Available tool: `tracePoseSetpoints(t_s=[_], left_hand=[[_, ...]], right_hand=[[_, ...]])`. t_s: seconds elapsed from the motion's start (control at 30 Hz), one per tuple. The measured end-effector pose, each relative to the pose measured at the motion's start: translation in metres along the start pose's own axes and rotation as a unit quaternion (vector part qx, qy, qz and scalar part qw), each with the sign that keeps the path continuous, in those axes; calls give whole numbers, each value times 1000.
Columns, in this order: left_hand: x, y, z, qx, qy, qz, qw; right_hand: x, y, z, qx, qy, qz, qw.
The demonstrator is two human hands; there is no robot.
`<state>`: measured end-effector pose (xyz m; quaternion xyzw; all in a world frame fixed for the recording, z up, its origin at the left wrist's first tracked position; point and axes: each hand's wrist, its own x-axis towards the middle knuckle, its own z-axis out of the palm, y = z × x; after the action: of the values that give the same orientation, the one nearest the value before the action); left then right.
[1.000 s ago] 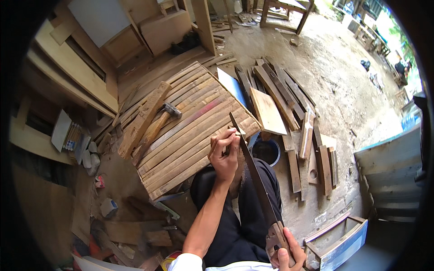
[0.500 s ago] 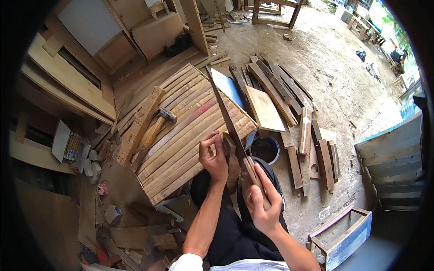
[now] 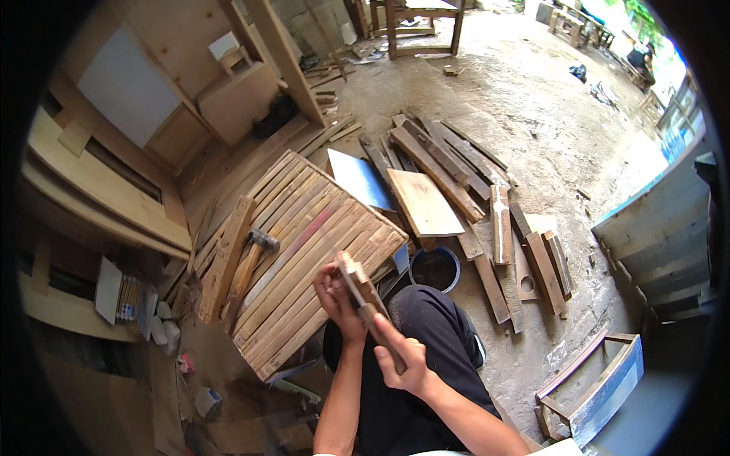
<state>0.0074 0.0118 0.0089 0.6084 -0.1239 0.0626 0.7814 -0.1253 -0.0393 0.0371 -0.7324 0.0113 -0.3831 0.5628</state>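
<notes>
Narrow brown wooden slat (image 3: 363, 292): seen end-on, foreshortened, rough sawn face, squared tip pointing up toward camera. Held in front of the body, above the lap in dark trousers (image 3: 426, 357). Left hand (image 3: 334, 300) wrapped round the upper part; right hand (image 3: 403, 353) clasps the lower part, fingers curled over the edge. Just beyond: slatted panel of reddish-tan boards (image 3: 304, 258), hammer with wooden handle (image 3: 251, 262) lying on it. Dark round bucket (image 3: 435, 267) near the knee. Loose planks (image 3: 456, 182) on dusty concrete.
</notes>
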Motion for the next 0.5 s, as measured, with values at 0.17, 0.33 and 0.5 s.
tracePoseSetpoints(t_s=[0.17, 0.33, 0.5], left_hand=[[0, 9, -18, -31, -52, -68, 996], [6, 13, -34, -59, -125, -114, 984], [15, 13, -29, -111, -115, -149, 976]], right_hand=[[5, 4, -2, 22, -56, -38, 997], [20, -31, -1, 31, -14, 59, 998], [36, -51, -12, 70, -27, 167, 983]])
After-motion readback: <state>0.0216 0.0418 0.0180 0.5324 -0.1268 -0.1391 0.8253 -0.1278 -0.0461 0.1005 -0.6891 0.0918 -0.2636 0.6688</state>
